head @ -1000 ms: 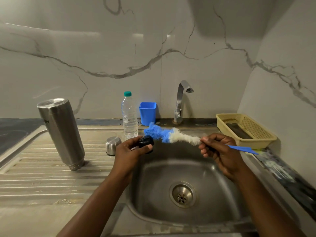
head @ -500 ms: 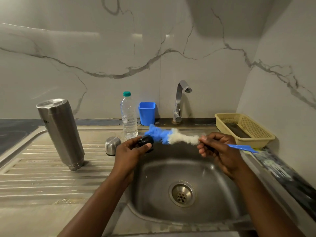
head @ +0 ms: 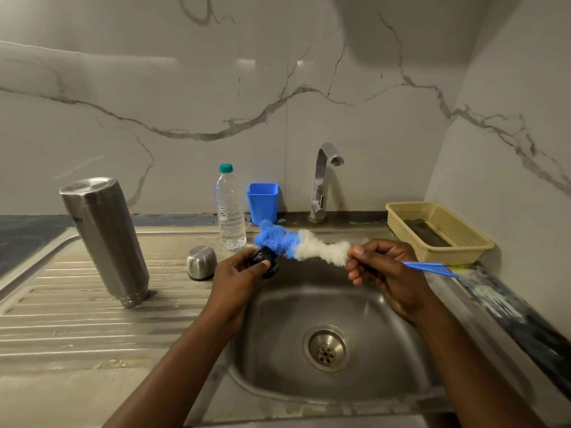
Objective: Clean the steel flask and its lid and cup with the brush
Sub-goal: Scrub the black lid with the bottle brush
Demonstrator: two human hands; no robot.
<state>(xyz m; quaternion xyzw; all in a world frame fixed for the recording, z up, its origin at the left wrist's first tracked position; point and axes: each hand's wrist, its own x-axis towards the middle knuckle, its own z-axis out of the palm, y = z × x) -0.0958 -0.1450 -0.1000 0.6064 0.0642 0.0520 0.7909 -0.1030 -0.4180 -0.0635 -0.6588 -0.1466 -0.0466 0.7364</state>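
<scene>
Gripping small black round lid (head: 264, 261) in left hand (head: 239, 280) | right hand (head: 392, 273) grasping blue-and-white bristle brush (head: 287, 241) | bristles touching lid

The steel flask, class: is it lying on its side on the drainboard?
No: the steel flask stands on end, threaded neck down, on the drainboard.

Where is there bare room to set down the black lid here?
Free: the ribbed drainboard nearer than the flask and cup; the sink basin around the drain. Crowded: the back ledge with bottle, blue tub and tap; basket on the right.
</scene>
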